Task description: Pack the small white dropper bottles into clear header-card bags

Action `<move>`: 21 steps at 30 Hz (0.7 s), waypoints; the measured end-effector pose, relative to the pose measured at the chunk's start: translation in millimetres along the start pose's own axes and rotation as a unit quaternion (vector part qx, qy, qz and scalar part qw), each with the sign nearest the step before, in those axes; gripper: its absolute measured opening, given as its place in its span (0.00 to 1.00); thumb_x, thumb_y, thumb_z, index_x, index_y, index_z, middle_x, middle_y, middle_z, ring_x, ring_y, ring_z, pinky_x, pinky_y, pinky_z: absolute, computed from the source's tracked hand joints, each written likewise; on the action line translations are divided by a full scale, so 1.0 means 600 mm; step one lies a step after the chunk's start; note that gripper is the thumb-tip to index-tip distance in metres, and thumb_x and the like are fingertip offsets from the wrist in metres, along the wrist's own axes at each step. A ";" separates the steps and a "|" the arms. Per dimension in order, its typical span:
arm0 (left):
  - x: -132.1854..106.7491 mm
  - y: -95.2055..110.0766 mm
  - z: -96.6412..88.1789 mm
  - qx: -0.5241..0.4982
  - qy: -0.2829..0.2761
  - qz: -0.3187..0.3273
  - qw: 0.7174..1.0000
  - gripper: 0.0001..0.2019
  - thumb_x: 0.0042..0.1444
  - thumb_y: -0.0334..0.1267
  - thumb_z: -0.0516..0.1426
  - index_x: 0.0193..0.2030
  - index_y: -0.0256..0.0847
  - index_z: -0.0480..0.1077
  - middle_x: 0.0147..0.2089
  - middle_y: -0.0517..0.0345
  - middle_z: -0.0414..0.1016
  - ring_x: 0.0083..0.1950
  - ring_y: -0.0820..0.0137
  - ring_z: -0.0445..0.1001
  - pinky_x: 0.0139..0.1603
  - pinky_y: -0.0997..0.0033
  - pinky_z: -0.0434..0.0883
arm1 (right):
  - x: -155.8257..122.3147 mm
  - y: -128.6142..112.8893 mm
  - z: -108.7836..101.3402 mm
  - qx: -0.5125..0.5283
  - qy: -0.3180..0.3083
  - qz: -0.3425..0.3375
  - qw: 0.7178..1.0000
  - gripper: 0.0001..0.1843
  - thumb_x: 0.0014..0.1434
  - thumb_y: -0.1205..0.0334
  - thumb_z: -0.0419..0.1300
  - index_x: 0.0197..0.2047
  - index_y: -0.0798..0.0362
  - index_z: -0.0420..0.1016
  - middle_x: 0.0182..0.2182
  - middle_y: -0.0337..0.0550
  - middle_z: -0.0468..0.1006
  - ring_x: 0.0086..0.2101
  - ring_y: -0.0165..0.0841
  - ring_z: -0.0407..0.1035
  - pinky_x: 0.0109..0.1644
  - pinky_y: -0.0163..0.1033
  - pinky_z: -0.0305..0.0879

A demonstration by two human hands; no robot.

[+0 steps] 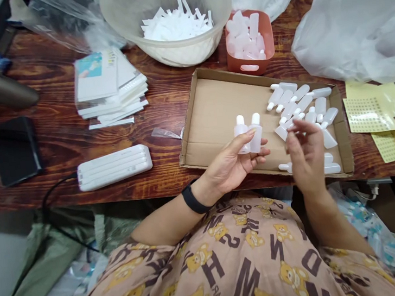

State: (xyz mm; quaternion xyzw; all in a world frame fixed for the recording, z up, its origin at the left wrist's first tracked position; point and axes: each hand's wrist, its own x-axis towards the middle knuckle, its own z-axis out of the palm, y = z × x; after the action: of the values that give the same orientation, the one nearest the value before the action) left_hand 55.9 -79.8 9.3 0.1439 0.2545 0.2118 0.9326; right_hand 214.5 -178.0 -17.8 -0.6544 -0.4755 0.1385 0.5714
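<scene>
My left hand (232,163) is closed around two small translucent plastic bottles with white caps, one bottle (240,132) beside the other bottle (256,133). They stand upright, side by side, with the thumb across their front. My right hand (306,156), slightly blurred, hovers over the right part of a shallow cardboard tray (210,105). Its fingers are bent but apart, and I see nothing held in them. Beneath and around it lie several more small capped bottles (303,103), on their sides in a loose heap. A few bottles (332,167) near the tray's front edge are partly hidden by this hand.
Behind the tray stand a large bowl (181,54) of white strips and an orange basket (267,39) of bottles. Yellow sticker sheets (365,113) lie right, below a plastic bag (350,35). On the left are packaged cards (97,85), a white power strip (115,167) and a phone (15,149).
</scene>
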 end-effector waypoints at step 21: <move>-0.008 -0.051 0.026 -0.069 0.054 0.241 0.967 0.27 0.50 0.62 0.75 0.47 0.45 0.82 0.48 0.53 0.83 0.52 0.61 0.82 0.65 0.61 0.75 | -0.061 -0.025 0.142 0.099 -0.021 -0.051 0.994 0.29 0.79 0.49 0.52 0.78 0.39 0.55 0.75 0.50 0.63 0.72 0.42 0.63 0.78 0.64 0.59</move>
State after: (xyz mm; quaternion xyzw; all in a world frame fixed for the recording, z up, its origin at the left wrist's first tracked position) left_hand 70.1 -111.3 12.7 0.1249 0.2473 0.4550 0.8463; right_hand 126.7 -155.6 -44.2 -0.5666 -0.5042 0.1692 0.6294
